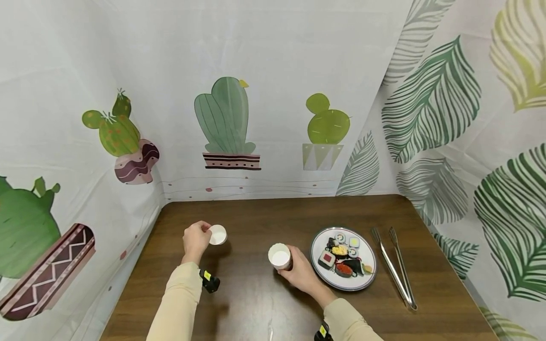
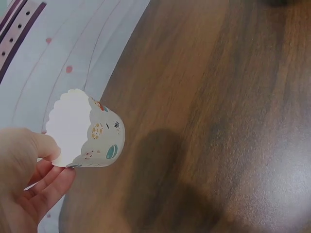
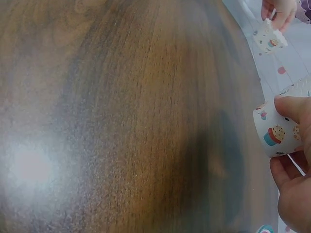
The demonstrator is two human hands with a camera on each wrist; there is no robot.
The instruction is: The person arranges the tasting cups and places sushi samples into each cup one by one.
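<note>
My left hand (image 1: 197, 240) pinches the scalloped rim of a white paper baking cup (image 2: 104, 136) between thumb and fingers. Small printed pictures decorate its side, and it is held over the left part of the table. At centre, my right hand (image 1: 300, 273) grips another paper baking cup (image 1: 280, 256), thumb on one side and fingers on the other. In the right wrist view this cup (image 3: 277, 128) shows a printed cupcake. Its open top faces up toward the head camera, with a white inside.
Right of my right hand sits a round plate (image 1: 314, 258) with several sushi pieces (image 1: 341, 251). Metal tongs (image 1: 400, 274) lie beyond it, near the right edge of the brown wooden table (image 1: 251, 303). A printed cloth (image 1: 281, 71) hangs behind and along both sides.
</note>
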